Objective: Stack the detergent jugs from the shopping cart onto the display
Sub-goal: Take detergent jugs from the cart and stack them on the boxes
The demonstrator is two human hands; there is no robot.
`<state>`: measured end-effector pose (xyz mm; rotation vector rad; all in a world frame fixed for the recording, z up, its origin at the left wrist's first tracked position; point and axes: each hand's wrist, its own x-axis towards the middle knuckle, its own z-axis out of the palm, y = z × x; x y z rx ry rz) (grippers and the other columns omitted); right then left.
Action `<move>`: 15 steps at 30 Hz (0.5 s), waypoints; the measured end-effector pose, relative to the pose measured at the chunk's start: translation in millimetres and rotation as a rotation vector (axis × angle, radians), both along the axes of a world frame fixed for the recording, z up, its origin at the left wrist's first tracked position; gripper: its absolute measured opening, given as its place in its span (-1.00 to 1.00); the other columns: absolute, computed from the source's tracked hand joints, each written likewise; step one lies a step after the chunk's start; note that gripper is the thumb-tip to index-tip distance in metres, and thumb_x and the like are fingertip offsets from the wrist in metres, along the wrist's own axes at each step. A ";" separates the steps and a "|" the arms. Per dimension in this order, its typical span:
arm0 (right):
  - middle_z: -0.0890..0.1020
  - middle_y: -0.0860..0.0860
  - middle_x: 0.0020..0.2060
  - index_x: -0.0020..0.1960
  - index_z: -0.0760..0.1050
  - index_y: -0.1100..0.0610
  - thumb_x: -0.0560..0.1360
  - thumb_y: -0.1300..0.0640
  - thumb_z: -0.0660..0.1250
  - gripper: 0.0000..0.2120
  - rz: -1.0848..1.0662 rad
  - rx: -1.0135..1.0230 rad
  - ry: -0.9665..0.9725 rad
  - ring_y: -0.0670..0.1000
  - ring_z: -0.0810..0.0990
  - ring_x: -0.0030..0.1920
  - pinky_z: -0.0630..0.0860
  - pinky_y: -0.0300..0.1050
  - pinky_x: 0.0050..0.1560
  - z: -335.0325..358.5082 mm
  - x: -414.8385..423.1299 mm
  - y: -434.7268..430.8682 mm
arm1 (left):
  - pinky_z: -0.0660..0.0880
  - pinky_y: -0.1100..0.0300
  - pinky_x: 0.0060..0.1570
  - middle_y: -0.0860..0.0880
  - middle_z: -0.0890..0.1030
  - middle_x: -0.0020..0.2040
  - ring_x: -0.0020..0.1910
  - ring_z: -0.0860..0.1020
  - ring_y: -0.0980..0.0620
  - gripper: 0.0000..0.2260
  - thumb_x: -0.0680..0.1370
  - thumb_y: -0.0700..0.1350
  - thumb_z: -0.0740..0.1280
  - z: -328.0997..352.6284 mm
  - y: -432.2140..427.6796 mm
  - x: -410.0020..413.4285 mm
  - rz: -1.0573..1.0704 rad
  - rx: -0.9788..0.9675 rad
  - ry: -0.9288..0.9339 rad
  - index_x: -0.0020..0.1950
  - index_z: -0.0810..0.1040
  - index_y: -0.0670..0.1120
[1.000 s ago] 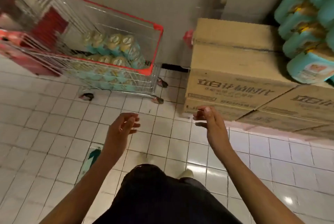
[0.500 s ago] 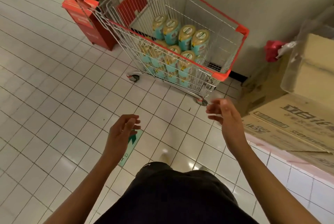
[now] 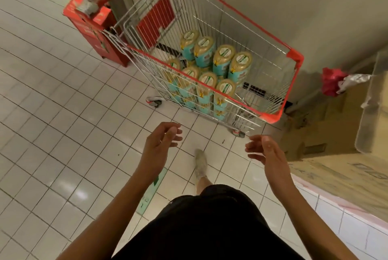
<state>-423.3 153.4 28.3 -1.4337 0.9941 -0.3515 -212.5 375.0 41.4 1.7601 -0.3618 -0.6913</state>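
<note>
Though empty, left hand (image 3: pixel 160 147) and right hand (image 3: pixel 267 155) near cart (image 3: pixel 270 116).

White tiled floor (image 3: pixel 52 123), wire shopping cart (image 3: pixel 270 117) on wheels, red stand (image 3: pixel 92 29), green sticker (image 3: pixel 152 192)

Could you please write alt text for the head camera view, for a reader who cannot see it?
A person's empty left hand and right hand extend toward a red-rimmed shopping cart holding teal detergent jugs with tan caps. Cardboard boxes stand to the right.
</note>
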 end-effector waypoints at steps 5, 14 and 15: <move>0.72 0.19 -0.03 0.17 0.61 0.20 0.77 0.01 0.08 -0.61 0.031 0.057 0.000 0.19 0.71 0.04 0.63 0.14 0.10 -2.3 81.0 -46.7 | 0.62 0.02 0.07 0.01 0.71 0.05 0.03 0.69 -0.02 -0.82 0.75 -0.14 0.22 -4.1 -40.3 63.7 0.015 0.051 0.022 0.18 0.63 0.00; 0.69 0.21 -0.02 0.19 0.58 0.30 0.79 0.06 0.07 -0.61 0.170 0.066 -0.006 0.02 0.67 -0.03 0.61 -0.11 0.04 10.0 250.7 -116.5 | 0.64 0.04 0.06 0.05 0.71 0.06 0.03 0.69 0.00 -0.81 0.72 0.00 0.24 0.2 -101.9 183.8 0.051 0.059 0.028 0.22 0.62 0.01; 0.68 0.19 -0.03 0.20 0.58 0.31 0.79 0.06 0.07 -0.60 0.175 0.066 -0.008 0.02 0.66 -0.04 0.60 -0.09 0.05 9.7 268.0 -122.0 | 0.64 0.05 0.05 0.05 0.71 0.05 0.03 0.69 -0.01 -0.83 0.74 -0.05 0.24 -2.3 -108.4 198.1 0.050 0.054 0.032 0.22 0.61 -0.01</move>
